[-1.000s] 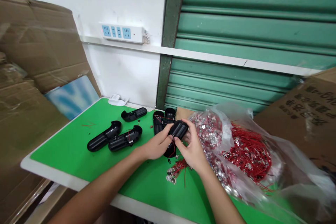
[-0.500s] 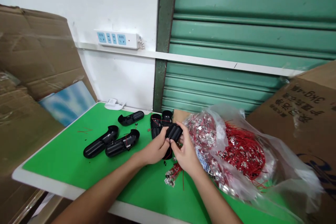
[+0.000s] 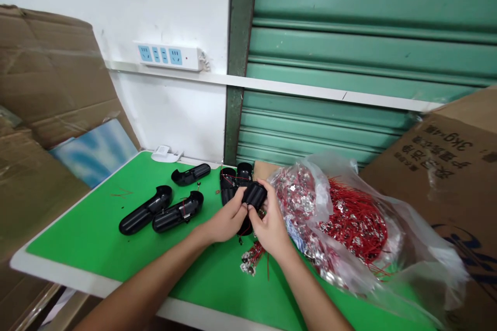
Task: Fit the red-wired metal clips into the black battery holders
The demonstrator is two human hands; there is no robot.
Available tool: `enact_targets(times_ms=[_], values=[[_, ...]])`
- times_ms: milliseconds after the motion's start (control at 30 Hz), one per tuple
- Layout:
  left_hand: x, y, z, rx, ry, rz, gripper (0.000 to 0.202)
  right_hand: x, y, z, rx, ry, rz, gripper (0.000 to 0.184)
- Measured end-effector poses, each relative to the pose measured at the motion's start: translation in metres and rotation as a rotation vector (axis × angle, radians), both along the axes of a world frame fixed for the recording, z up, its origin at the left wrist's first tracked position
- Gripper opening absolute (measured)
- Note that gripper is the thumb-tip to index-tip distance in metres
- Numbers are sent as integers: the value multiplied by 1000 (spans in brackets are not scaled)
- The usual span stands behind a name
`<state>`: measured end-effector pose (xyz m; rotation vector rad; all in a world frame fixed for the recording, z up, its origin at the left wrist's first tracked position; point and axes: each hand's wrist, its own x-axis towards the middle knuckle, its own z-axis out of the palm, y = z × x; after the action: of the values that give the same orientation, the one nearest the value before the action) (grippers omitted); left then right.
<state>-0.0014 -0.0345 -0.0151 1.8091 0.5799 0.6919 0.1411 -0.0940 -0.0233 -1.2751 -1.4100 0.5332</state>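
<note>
Both hands meet over the green surface (image 3: 116, 232), just left of a clear plastic bag (image 3: 388, 253) full of red wires with silver contacts. The left hand (image 3: 225, 220) and the right hand (image 3: 272, 225) both pinch a black plastic shell (image 3: 254, 194) between fingers and thumbs, holding it above the surface. A small bundle of red wires (image 3: 252, 258) lies below the hands. 3 more black shells (image 3: 163, 204) lie to the left.

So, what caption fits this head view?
Left hand and right hand grip a black housing above a green table, beside bagged wires.
</note>
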Motion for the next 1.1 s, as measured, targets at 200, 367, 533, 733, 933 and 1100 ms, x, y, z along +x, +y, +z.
enact_targets(times_ms=[200,367,533,733,933,1100], values=[[-3,13,8,-402,-158,56,47,15,3,11,-63,211,50,57],[-15,25,15,-625,-368,177,60,36,12,10,-73,128,-130,35],[-18,36,13,-662,-474,258,56,45,5,13,-194,-455,4,8],[-17,42,8,-640,-442,327,50,37,1,9,-332,-821,73,11],[-15,37,14,-696,-472,326,37,39,5,7,-286,-708,104,15],[-11,34,10,-738,-425,246,39,44,4,11,-289,-498,91,13]])
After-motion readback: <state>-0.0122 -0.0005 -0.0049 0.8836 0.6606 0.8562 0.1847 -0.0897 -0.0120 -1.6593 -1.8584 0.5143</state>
